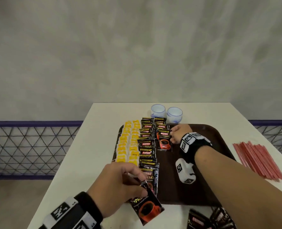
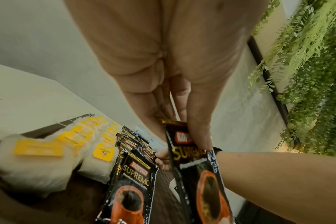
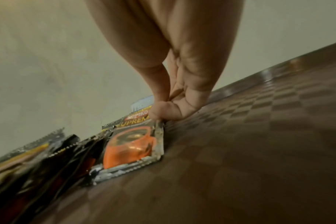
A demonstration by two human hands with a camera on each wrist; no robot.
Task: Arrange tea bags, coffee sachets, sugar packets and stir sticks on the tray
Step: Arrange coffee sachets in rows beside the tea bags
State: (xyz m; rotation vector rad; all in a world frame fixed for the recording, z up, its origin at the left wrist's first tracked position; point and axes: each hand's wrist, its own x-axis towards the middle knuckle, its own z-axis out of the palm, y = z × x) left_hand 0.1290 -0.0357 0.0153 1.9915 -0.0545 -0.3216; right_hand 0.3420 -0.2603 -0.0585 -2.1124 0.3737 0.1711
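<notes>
Sachet under right fingers [image 3: 159, 110]: we pinched its edge, flat on the tray [image 1: 219, 139].
Sachet in left fingers [image 1: 132, 175]: we pinched it above the tray's near edge.
Risk: our nudge could fan the overlapped row [image 1: 147, 146] beside our fingers.
In the way: our right forearm [image 1: 236, 176].
Beyond: stir sticks [image 1: 257, 159] waited on the desk [image 1: 90, 154].

The place looks like a café or hospitality corner. A white table [image 1: 90, 138] stands against a bare plastered wall [image 1: 137, 47], bearing a brown serving tray [image 1: 219, 138] and two small cups [image 1: 166, 113], with hanging greenery [image 2: 307, 91] nearby.
</notes>
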